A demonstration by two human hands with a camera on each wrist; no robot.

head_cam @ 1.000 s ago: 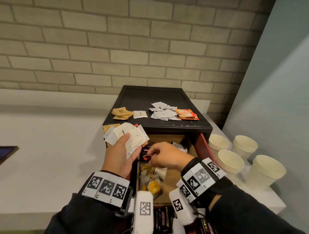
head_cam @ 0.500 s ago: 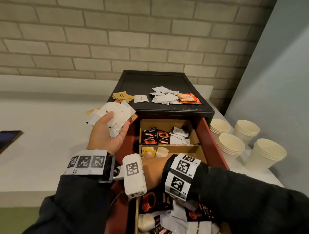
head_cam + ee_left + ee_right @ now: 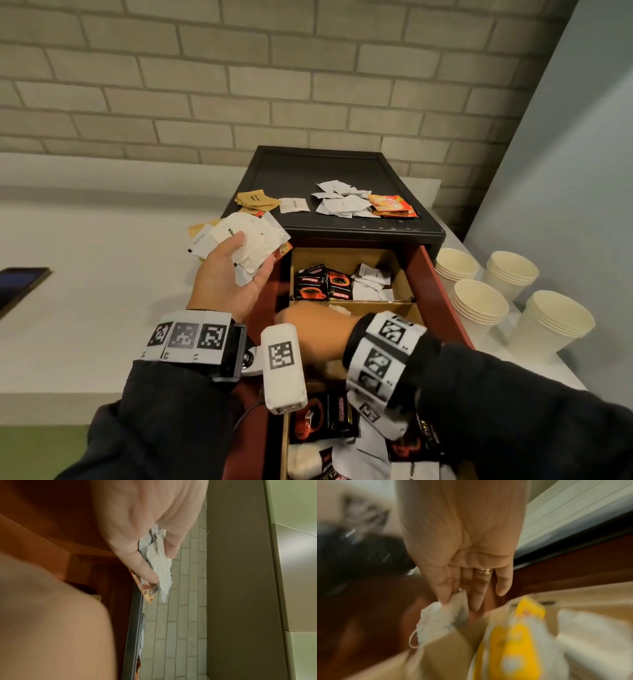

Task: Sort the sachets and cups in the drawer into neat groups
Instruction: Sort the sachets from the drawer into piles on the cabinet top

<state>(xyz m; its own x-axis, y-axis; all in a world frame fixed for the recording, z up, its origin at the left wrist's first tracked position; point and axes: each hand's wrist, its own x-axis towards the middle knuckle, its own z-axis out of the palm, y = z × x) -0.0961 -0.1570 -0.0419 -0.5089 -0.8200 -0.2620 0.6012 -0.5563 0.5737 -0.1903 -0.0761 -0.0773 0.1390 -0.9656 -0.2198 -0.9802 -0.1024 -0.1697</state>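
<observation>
My left hand grips a fan of white sachets with an orange one under them, held left of the open red drawer; the left wrist view shows its fingers pinching that bundle. My right hand reaches into the drawer's middle compartment, and in the blurred right wrist view it pinches a white tea bag beside a yellow-labelled packet. Black and red coffee sachets sit in the back compartment, more at the front.
On the black cabinet top lie brown sachets, white sachets and orange ones. Several stacks of paper cups stand on the white counter to the right. A dark tablet lies at the far left.
My right hand left the back compartment and dropped into the middle one nearer me. The left hand lifted its sachet bundle slightly away to the left. The head view tilted down.
</observation>
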